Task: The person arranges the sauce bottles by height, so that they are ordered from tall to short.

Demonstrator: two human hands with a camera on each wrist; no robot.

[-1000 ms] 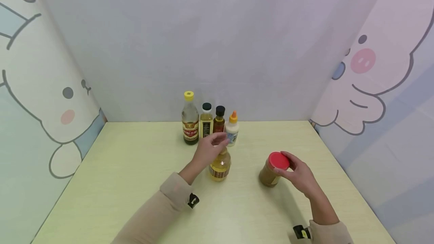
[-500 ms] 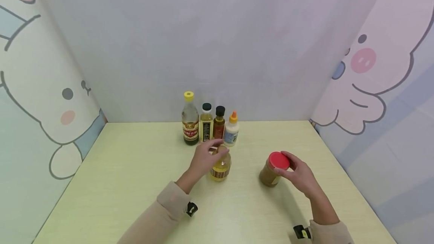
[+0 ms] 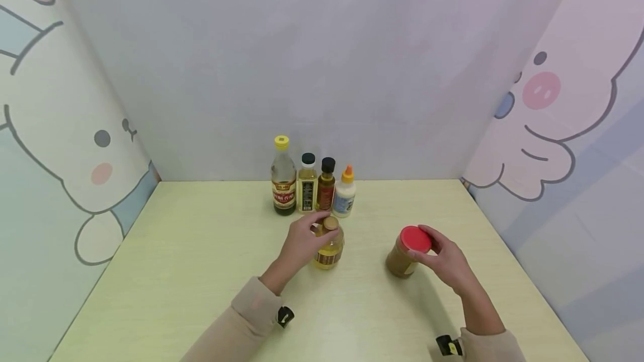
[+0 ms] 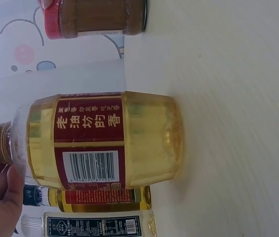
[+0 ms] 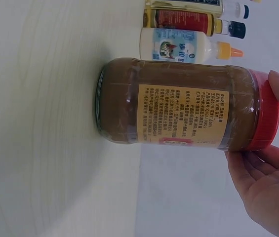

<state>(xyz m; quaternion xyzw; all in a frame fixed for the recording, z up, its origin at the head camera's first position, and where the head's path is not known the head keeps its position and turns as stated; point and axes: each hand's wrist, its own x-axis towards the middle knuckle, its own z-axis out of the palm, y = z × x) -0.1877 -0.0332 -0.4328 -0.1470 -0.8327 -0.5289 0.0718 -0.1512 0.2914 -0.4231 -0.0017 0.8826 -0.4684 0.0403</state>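
Observation:
My left hand (image 3: 304, 242) is at the neck of a cooking oil bottle (image 3: 329, 251), thumb and fingers on either side of its gold cap (image 4: 0, 143). The bottle stands upright on the table, yellow oil and a dark red label (image 4: 87, 140) showing in the left wrist view. To the right, my right hand (image 3: 445, 261) grips a jar of brown sauce (image 3: 401, 258) by its red lid (image 5: 266, 111). The jar's base is on the table or very close to it. Part of the lid is hidden by the fingers.
Behind the oil bottle stand a yellow-capped dark sauce bottle (image 3: 284, 183), a slim black-capped oil bottle (image 3: 307, 186), a red-labelled bottle (image 3: 326, 189) and a white squeeze bottle (image 3: 344, 197) with an orange tip. The pale table (image 3: 201, 239) meets a grey back wall (image 3: 312, 71).
My left hand has come back from over the small bottles and down to the oil bottle's cap, closing around its neck. The right hand and the jar hold their place.

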